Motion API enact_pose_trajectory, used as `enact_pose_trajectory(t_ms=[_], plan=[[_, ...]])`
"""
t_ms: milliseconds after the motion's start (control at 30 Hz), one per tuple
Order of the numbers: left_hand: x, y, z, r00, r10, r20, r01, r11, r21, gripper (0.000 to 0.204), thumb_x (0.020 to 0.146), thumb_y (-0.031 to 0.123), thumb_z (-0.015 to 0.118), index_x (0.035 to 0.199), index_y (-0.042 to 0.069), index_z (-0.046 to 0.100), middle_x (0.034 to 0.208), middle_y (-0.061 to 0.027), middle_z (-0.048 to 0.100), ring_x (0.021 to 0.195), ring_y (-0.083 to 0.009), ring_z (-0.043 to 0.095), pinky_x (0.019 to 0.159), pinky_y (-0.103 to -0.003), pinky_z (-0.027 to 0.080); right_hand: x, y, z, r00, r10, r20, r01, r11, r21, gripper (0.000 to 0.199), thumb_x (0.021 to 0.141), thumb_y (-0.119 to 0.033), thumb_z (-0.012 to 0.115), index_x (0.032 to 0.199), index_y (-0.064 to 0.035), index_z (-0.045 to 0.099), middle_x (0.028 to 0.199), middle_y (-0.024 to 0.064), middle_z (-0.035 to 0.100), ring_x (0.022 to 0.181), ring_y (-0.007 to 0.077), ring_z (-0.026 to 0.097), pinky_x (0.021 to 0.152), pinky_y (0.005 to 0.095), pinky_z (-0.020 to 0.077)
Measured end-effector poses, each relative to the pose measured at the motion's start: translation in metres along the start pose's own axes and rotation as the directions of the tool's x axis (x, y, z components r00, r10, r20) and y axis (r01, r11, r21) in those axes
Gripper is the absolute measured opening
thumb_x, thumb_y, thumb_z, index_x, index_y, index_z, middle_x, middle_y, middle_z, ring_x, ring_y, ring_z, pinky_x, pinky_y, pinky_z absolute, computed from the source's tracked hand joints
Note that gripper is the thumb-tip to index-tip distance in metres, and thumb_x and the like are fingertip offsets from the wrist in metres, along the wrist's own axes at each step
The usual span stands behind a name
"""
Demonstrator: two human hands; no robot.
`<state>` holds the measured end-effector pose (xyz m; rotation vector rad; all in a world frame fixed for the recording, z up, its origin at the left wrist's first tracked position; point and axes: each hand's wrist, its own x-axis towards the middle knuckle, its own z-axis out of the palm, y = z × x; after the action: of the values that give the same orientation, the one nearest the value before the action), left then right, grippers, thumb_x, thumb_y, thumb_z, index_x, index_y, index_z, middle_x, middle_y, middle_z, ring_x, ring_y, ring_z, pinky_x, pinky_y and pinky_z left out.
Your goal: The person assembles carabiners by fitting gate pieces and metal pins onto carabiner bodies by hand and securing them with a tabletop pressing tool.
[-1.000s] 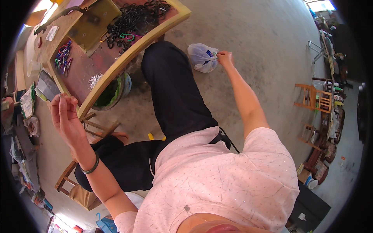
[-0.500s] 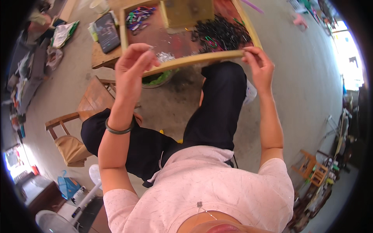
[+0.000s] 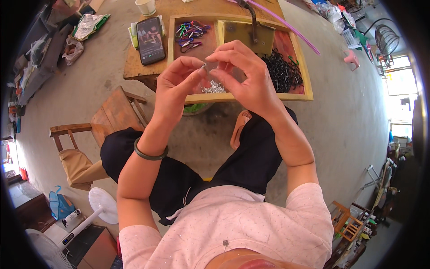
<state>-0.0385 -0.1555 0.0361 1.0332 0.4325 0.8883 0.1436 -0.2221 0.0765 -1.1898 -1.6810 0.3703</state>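
My left hand (image 3: 182,80) is raised over the front of a wooden-framed tray (image 3: 251,97). Its thumb and forefinger pinch a small silvery metal piece (image 3: 204,66). Close beside it, my right hand (image 3: 242,71) has thumb and forefinger apart, and I see nothing between them. Below the hands lies a small heap of silvery metal pieces (image 3: 214,88). Coloured carabiners (image 3: 191,33) fill the tray's far left part. On the right is a pile of black clips (image 3: 282,74), partly hidden by my right hand.
The tray rests on a wooden table (image 3: 130,67), with a phone (image 3: 151,40) and a white cup (image 3: 145,6) to its left. A dark metal bar (image 3: 253,22) and a purple strip (image 3: 286,24) reach over its far side. A wooden chair (image 3: 109,114) stands at left.
My right hand has come from the tray's right front corner to the middle, beside my left hand. The view has shifted, showing more of the table.
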Motion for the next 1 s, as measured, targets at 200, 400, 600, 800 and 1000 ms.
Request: enact_pose_trajectory(t_ms=[200,400,600,800,1000], plan=[[0.004,-0.001,0.000,1.000,0.001,-0.017,-0.001,1.000,0.015,0.014,0.098,0.008,0.071,0.109,0.002,0.066,0.096,-0.0010,0.069,0.083,-0.0098,0.068,0.069,-0.022,0.049,0.009,0.006,-0.003,0.999,0.034,0.037,-0.034,0.999,0.023,0.024,0.085,0.001,0.075,0.109,-0.0049,0.072,0.107,0.0078,0.065,0.082,0.0180,0.068,0.072,0.0306,0.0563],[0.008,-0.007,0.002,1.000,-0.012,0.007,0.012,0.999,0.029,0.015,0.097,0.008,0.072,0.109,0.002,0.066,0.096,-0.0015,0.069,0.084,-0.0103,0.068,0.070,-0.021,0.048,0.015,0.015,-0.010,0.998,-0.038,0.055,0.039,0.999,-0.014,0.017,0.087,0.000,0.074,0.104,-0.0034,0.072,0.105,0.0074,0.065,0.084,0.0198,0.068,0.072,0.0307,0.0552],[0.013,-0.008,0.011,0.992,-0.030,-0.119,0.046,0.990,0.132,0.030,0.095,0.010,0.074,0.122,0.003,0.064,0.109,-0.0025,0.068,0.087,-0.0113,0.069,0.072,-0.022,0.049,0.033,0.029,-0.027,0.989,0.068,0.134,-0.061,0.997,-0.056,0.009,0.094,-0.002,0.069,0.102,-0.0013,0.068,0.091,0.0052,0.066,0.075,0.0118,0.063,0.069,0.0254,0.0506],[0.020,-0.010,0.001,0.957,-0.061,-0.282,0.111,0.980,0.163,0.035,0.097,0.019,0.073,0.127,0.005,0.064,0.107,-0.0009,0.068,0.085,-0.0050,0.066,0.058,-0.018,0.040,0.086,0.079,-0.059,0.911,0.390,0.134,-0.307,0.859,-0.410,0.017,0.094,-0.018,0.063,0.102,-0.0071,0.073,0.074,0.0070,0.070,0.067,0.0171,0.069,0.064,0.0339,0.0540],[0.026,-0.013,-0.010,0.944,-0.016,-0.328,0.076,0.982,0.171,0.028,0.096,0.022,0.076,0.117,0.006,0.068,0.086,0.0028,0.068,0.077,-0.0014,0.058,0.059,-0.017,0.040,0.116,0.097,-0.056,0.869,0.411,0.274,-0.257,0.850,-0.460,0.021,0.098,-0.010,0.053,0.101,0.0027,0.069,0.071,0.0142,0.072,0.054,0.0224,0.070,0.056,0.0359,0.0561]])
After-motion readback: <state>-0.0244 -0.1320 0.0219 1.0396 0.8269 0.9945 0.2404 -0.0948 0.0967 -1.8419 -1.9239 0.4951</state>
